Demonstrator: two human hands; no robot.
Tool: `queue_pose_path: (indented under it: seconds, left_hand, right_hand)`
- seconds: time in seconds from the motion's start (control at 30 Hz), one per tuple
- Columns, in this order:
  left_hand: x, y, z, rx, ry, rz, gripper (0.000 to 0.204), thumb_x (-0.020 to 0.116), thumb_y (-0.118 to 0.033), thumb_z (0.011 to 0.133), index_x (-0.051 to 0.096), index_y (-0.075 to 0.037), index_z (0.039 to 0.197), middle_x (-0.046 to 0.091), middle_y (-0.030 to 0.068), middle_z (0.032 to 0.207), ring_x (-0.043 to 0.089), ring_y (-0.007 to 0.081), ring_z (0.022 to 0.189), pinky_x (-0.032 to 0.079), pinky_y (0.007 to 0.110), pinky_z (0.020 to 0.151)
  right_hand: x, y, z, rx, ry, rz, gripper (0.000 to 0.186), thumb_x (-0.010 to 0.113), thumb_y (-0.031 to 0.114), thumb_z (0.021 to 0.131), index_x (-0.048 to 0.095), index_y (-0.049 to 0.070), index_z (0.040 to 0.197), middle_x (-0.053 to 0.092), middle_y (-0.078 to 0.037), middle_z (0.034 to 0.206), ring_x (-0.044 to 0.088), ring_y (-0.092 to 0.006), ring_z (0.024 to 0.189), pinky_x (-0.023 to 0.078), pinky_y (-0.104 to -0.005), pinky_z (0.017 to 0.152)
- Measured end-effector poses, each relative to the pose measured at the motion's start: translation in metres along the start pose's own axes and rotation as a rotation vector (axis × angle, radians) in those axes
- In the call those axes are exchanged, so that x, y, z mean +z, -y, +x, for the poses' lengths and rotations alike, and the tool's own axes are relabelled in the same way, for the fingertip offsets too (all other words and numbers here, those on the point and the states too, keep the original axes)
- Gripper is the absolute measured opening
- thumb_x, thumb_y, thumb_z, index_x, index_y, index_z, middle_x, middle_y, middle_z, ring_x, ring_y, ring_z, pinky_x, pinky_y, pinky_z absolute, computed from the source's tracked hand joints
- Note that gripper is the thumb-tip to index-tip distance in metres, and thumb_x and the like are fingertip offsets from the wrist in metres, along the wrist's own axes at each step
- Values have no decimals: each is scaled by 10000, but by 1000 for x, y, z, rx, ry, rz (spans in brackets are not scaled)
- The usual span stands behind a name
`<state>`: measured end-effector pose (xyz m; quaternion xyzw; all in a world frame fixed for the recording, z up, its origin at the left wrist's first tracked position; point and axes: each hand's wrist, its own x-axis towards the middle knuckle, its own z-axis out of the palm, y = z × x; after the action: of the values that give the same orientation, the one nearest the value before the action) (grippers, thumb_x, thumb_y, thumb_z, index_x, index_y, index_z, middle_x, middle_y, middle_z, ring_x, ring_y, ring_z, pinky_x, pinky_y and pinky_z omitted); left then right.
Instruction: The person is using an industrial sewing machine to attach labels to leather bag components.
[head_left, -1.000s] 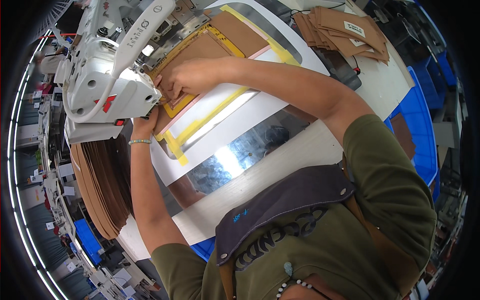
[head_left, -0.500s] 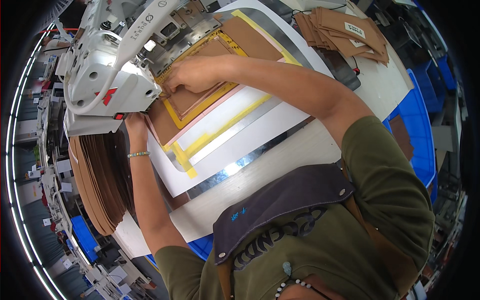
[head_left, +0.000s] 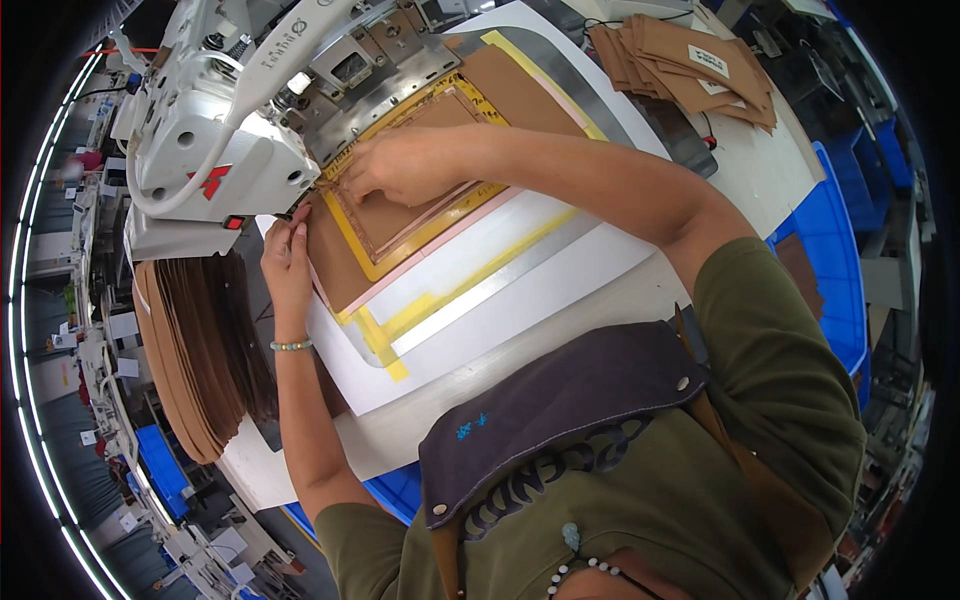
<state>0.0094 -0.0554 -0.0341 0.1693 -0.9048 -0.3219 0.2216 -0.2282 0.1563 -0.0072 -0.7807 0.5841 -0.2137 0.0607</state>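
My right hand [head_left: 412, 168] rests over a yellow rectangular template frame [head_left: 385, 262], its fingers bent and their tips down on the brown sheet inside the frame's left side. I see no object in its grasp. My left hand [head_left: 288, 262] is at the left edge of a larger brown sheet [head_left: 335, 265] beneath the frame, fingers closed near that edge; what they pinch, if anything, is too small to make out. Yellow tape [head_left: 375, 335] marks a clear plate lying on a big white sheet [head_left: 350, 385]. The white sewing-machine head [head_left: 225, 165] stands close beyond both hands.
Left of my left arm stands a thick row of brown leather-like panels [head_left: 190, 360]. At the far right lies a pile of brown pieces with white labels [head_left: 690, 65]. A blue bin [head_left: 838, 250] is beside the table's right edge. A metal clamp plate [head_left: 400, 105] borders the frame's far side.
The white sheet, clear plate and yellow frame have shifted a little toward me and away from the machine head. My left hand has come out from beside the machine, and its fingers now show.
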Motion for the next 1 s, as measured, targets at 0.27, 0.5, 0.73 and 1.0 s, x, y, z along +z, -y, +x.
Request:
queue_pose_path:
  seconds: [0.27,0.5,0.73,1.0]
  left_hand:
    - [0,-56,-27,253,39,259,258,610,-93,1069,738,-43,1287,714,113,1364,645,316,1294,474,424,1121]
    - [27,-90,-17,415,181,345,351,653,-99,1034,692,-47,1379,655,106,1485,591,331,1388,444,444,1156]
    - [44,-92,-6,446,300,388,463,661,-178,1037,627,-74,1487,564,102,1603,510,381,1473,426,483,1190]
    - [40,-94,-9,422,290,397,478,679,-188,1028,625,-72,1489,574,102,1591,516,376,1471,438,476,1186]
  right_hand:
    - [-31,-16,-88,199,-81,-270,303,662,105,968,765,70,1252,719,-48,1374,603,-266,1321,499,-425,1107]
    - [-18,-21,-129,184,-353,-411,305,662,199,1010,762,69,1268,712,-51,1392,592,-248,1329,466,-417,1131]
    - [-15,-24,-127,193,-321,-484,327,648,257,1043,732,100,1318,686,-27,1433,572,-238,1364,445,-424,1123]
    - [-18,-14,-118,226,-340,-512,323,676,277,1024,718,89,1284,705,-33,1387,607,-236,1214,472,-398,1047]
